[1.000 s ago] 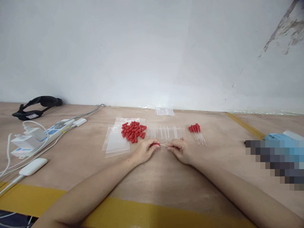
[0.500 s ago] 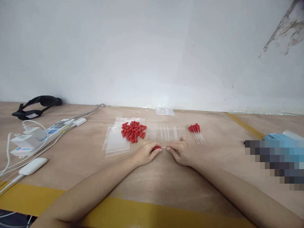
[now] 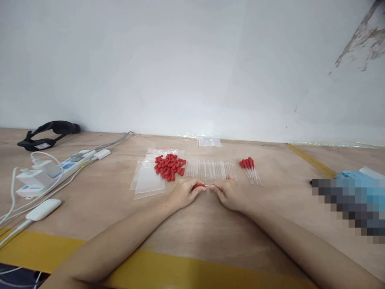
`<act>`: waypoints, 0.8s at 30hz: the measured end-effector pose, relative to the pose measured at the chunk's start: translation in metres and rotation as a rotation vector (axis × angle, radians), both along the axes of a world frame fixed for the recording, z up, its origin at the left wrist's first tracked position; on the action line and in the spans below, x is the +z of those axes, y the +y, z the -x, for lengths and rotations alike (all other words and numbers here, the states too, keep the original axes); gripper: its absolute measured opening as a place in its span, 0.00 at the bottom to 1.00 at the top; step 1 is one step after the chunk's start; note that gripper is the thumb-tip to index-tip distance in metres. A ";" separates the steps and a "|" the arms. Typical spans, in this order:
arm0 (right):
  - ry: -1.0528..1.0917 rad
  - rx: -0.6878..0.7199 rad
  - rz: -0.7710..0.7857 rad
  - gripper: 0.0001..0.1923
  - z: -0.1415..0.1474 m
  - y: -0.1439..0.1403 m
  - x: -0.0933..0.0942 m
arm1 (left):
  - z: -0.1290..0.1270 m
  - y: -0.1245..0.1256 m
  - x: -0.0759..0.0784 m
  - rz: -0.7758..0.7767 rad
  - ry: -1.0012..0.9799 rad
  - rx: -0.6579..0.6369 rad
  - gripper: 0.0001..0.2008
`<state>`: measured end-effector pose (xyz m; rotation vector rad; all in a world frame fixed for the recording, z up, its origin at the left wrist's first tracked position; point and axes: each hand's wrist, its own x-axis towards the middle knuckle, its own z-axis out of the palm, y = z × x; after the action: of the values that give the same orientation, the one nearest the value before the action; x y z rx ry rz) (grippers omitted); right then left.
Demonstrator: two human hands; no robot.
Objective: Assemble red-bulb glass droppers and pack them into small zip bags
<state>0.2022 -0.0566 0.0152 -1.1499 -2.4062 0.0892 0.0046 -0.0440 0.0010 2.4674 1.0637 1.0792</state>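
Note:
My left hand (image 3: 187,193) is closed on a red rubber bulb (image 3: 199,186). My right hand (image 3: 227,193) pinches a thin clear glass tube (image 3: 207,186), whose end meets the bulb's mouth; a short stretch of it shows between my hands. Beyond my left hand, a heap of red bulbs (image 3: 170,166) lies partly on clear plastic bags (image 3: 150,182). A row of clear tubes (image 3: 210,169) lies just past my hands. To the right rest several droppers (image 3: 250,169), tubes with red bulbs on their ends.
On the left are a power strip (image 3: 70,165) with plugged-in chargers, a white device (image 3: 43,210) on a cable and a black headset strap (image 3: 48,134). A small plastic bag (image 3: 209,142) lies by the wall. At the right is a blue packet (image 3: 357,182), beside a blurred-out patch.
The visible stretch of tube between my hands looks slightly shorter, with the hands a little closer together. The view has shifted slightly; the piles look the same.

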 end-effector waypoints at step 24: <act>-0.029 0.134 -0.604 0.13 -0.012 0.008 -0.008 | -0.004 0.003 -0.001 0.520 -0.314 -0.150 0.12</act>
<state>0.2138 -0.0487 0.0071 -0.7108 -2.2864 -0.5752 0.0082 -0.0405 -0.0002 1.8650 0.9042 0.9546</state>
